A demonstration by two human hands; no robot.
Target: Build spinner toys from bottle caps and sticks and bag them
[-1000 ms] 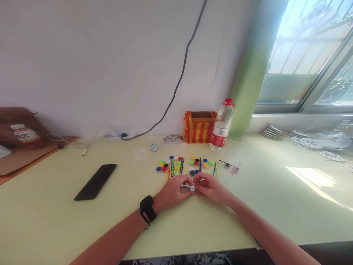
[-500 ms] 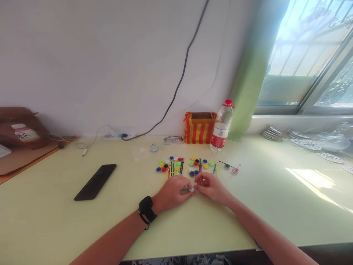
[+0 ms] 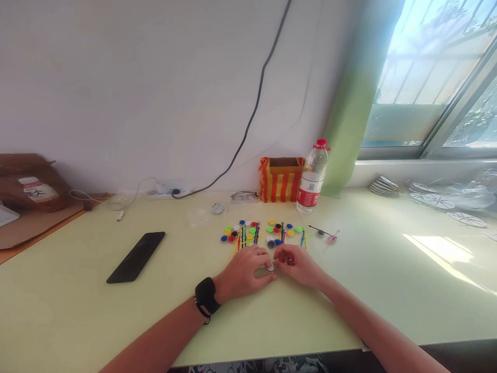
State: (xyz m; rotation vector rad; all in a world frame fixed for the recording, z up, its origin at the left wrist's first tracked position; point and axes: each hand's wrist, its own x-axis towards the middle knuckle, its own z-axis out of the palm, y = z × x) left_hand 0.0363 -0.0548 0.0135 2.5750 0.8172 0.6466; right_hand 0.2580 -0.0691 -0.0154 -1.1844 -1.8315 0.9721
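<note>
White disc now under your left index finger, thumb spread away

- Surface: pale, wide; carries every item below.
- Striped bag: red and yellow, against the wall, unmoved.
- Bottle: red-capped, just beside the bag, unmoved.
- Left hand: yours, low over the surface. Half a second ago your thumb was close against the disc; it now stands apart, so the pinch appears released.
- Right hand: yours, fingers curled, tips just beside the disc. One second ago they worked right at it. Whether they grip anything cannot be told.
- Thin arrow-shaped sticks: assorted colours, beyond your hands, undisturbed.
- Coloured discs: loose among and around those sticks, undisturbed.
- White disc: between your hands, apparently steadied by one fingertip alone. The slim white piece seen with it earlier cannot be made out clearly.
</note>
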